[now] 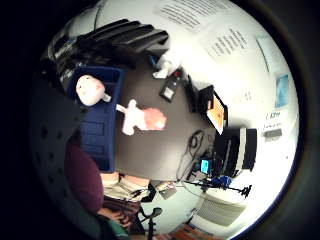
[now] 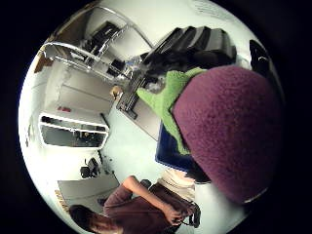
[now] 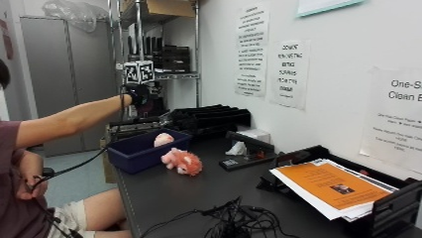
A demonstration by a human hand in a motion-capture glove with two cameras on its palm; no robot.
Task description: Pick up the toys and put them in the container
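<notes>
Your blue container [image 3: 141,151] sits on the dark table [image 3: 171,198] at its near edge, and inside it lies one pale pink round toy [image 3: 163,139], resting against the far end of the bin. Just outside the container, on the tabletop beside its long wall, a pink and orange plush animal [image 3: 182,161] lies on its side, near the bin; you cannot tell whether it touches the wall. Your gloved right hand [image 3: 139,95] is raised well above the container, arm stretched out over it. A purple plush toy with a green leafy top [image 2: 226,129] fills much of the thumb-side palm view and sits close against your palm; your fingers appear curled round it, holding it above the bin's open top.
</notes>
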